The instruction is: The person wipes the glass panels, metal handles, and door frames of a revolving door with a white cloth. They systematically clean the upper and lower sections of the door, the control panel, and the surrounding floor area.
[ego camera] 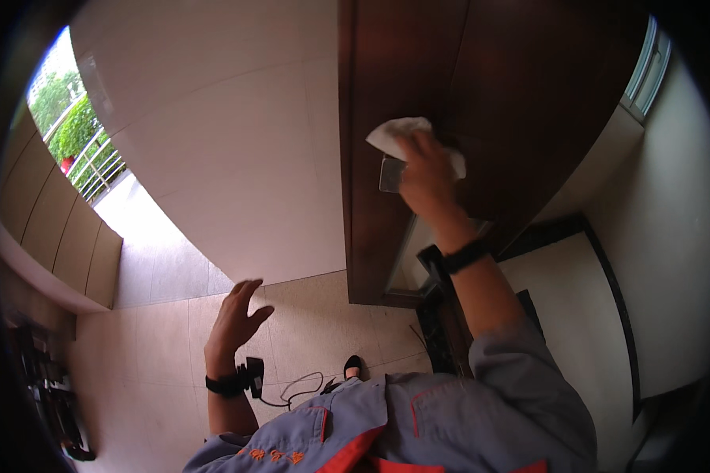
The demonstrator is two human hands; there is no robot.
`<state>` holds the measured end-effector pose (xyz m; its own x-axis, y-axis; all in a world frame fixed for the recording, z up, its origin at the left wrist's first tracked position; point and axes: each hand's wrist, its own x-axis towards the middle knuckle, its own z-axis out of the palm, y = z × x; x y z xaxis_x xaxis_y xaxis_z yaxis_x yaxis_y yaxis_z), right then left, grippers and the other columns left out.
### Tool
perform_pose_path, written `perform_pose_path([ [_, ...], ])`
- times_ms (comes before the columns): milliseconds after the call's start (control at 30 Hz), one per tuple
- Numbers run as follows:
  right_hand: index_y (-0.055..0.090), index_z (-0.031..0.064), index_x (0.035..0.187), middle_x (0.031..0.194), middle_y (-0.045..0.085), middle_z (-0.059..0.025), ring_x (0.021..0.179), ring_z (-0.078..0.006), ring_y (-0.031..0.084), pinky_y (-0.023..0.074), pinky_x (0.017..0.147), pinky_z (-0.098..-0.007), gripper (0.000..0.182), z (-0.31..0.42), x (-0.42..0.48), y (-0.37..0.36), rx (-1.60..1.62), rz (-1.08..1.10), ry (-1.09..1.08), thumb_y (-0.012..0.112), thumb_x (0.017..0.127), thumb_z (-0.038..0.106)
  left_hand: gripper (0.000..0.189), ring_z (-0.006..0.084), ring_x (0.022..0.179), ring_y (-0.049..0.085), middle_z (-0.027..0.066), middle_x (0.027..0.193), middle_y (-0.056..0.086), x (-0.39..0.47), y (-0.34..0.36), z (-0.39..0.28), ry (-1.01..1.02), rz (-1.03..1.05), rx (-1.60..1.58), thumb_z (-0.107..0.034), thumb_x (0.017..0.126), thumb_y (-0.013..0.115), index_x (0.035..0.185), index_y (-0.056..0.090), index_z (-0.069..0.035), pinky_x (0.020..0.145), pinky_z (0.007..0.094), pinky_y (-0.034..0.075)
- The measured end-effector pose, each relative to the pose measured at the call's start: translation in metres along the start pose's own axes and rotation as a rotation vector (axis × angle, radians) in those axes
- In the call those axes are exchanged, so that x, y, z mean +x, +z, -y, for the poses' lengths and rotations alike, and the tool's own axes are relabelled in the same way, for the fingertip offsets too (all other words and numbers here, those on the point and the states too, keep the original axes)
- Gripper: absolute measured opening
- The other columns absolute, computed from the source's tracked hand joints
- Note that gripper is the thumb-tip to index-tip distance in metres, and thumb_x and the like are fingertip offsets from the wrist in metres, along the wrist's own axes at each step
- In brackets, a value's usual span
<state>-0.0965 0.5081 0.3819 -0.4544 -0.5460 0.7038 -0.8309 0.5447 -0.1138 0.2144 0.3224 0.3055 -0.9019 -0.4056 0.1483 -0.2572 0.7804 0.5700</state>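
Observation:
My right hand (429,177) is stretched out in front of me and shut on a white cloth (399,135). The cloth lies against a dark brown wooden door or panel (485,65), bunched under my fingers. Just beside the cloth, a small rectangular metal plate (391,175) shows on the wood, partly covered by my hand. My left hand (234,316) hangs in the air over the tiled floor, holding nothing, its thumb apart from the fingers. Each wrist wears a black strap; the left strap (226,385) carries a small black device with a cable.
A pale wall (242,148) adjoins the wood on the left. Beyond it, a bright opening shows a metal railing (100,168) and greenery. Beige tiles (165,355) cover the floor. Dark furniture (59,396) stands at lower left; a dark-edged pale surface (574,307) lies at right.

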Motion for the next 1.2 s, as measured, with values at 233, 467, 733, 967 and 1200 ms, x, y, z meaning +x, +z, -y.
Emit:
perform_pose_path([
  [233, 0.062, 0.0074, 0.093, 0.103, 0.052, -0.0047, 0.1, -0.0242, 0.048, 0.0392, 0.083, -0.0399, 0.025, 0.014, 0.013, 0.042, -0.219, 0.07, -0.142, 0.059, 0.069, 0.001, 0.047, 0.0354, 0.11, 0.052, 0.0202, 0.121, 0.051, 0.097, -0.007, -0.052, 0.302, -0.05, -0.119, -0.012, 0.075, 0.069, 0.117, 0.051, 0.0, 0.09, 0.039, 0.045],
  [467, 0.063, 0.0111, 0.094, 0.097, 0.051, -0.0041, 0.095, -0.025, 0.05, 0.0429, 0.081, -0.0379, 0.033, -0.033, -0.018, -0.001, -0.233, 0.046, 0.035, 0.058, 0.065, -0.004, 0.047, 0.0322, 0.113, 0.05, 0.0182, 0.122, 0.051, 0.068, -0.008, 0.006, -0.082, -0.144, -0.106, -0.008, 0.075, 0.068, 0.119, 0.051, -0.002, 0.092, 0.0376, 0.043],
  [733, 0.062, 0.0087, 0.097, 0.098, 0.053, -0.0083, 0.094, -0.0273, 0.051, 0.0432, 0.081, -0.0397, 0.039, -0.026, -0.024, -0.042, -0.029, -0.203, 0.135, 0.057, 0.063, -0.009, 0.044, 0.0259, 0.111, 0.052, 0.0148, 0.121, 0.054, 0.014, -0.053, 0.095, -0.288, -0.409, -0.061, -0.009, 0.083, 0.061, 0.124, 0.047, -0.001, 0.09, 0.0353, 0.044],
  [967, 0.062, 0.0089, 0.097, 0.1, 0.051, -0.005, 0.098, -0.025, 0.048, 0.0382, 0.082, -0.0388, 0.037, -0.002, -0.002, 0.015, -0.057, -0.016, -0.076, 0.059, 0.063, -0.006, 0.047, 0.0276, 0.115, 0.049, 0.0177, 0.122, 0.052, 0.169, -0.051, -0.081, 0.374, -0.452, -0.366, -0.028, 0.092, 0.049, 0.13, 0.042, -0.002, 0.096, 0.037, 0.039],
  [1200, 0.057, -0.0003, 0.11, 0.115, 0.055, -0.011, 0.105, -0.0272, 0.055, 0.0432, 0.091, -0.0335, 0.044, -0.101, -0.056, -0.024, 0.394, 0.053, 0.458, 0.043, 0.07, -0.012, 0.059, 0.0277, 0.118, 0.047, 0.0181, 0.125, 0.05, 0.249, -0.05, -0.128, 0.388, -0.518, -0.566, -0.045, 0.091, 0.042, 0.131, 0.04, -0.002, 0.093, 0.0358, 0.04],
])
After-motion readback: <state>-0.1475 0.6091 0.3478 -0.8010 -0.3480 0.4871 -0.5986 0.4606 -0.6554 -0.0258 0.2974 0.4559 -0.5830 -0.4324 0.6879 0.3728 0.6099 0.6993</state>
